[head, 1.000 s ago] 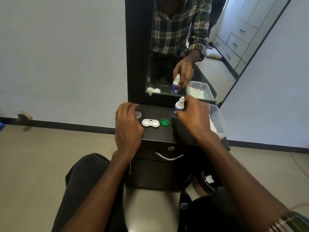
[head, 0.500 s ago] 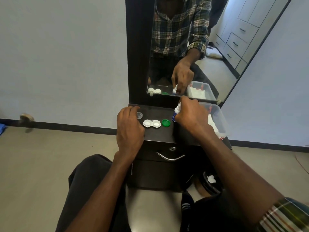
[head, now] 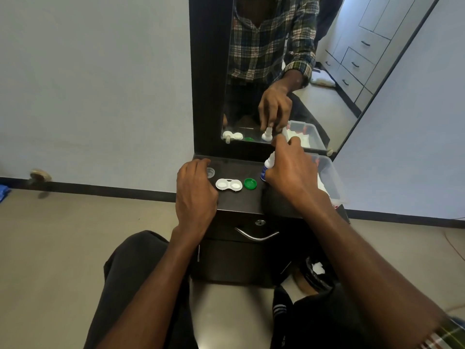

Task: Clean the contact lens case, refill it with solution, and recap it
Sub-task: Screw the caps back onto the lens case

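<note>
The white contact lens case (head: pixel 229 185) lies on the dark cabinet top (head: pixel 239 202) with both wells uncapped. A green cap (head: pixel 250 183) sits just right of it, and a clear cap (head: pixel 210 172) lies to its left. My left hand (head: pixel 196 192) rests palm down beside the case with bent fingers, its fingertips by the clear cap, holding nothing. My right hand (head: pixel 292 177) is closed around the small blue-and-white solution bottle (head: pixel 267 166), which stands upright at the back right. The mirror shows its fingers on the bottle's white tip.
A tall mirror (head: pixel 276 71) in a dark frame rises behind the cabinet top. A clear plastic bin (head: pixel 329 177) holding white items sits at the right edge. Below are a drawer with a metal handle (head: pixel 256 236) and my knees.
My right hand has slid up and over the solution bottle, so its fingers now reach the tip and hide more of it. My left hand has barely moved.
</note>
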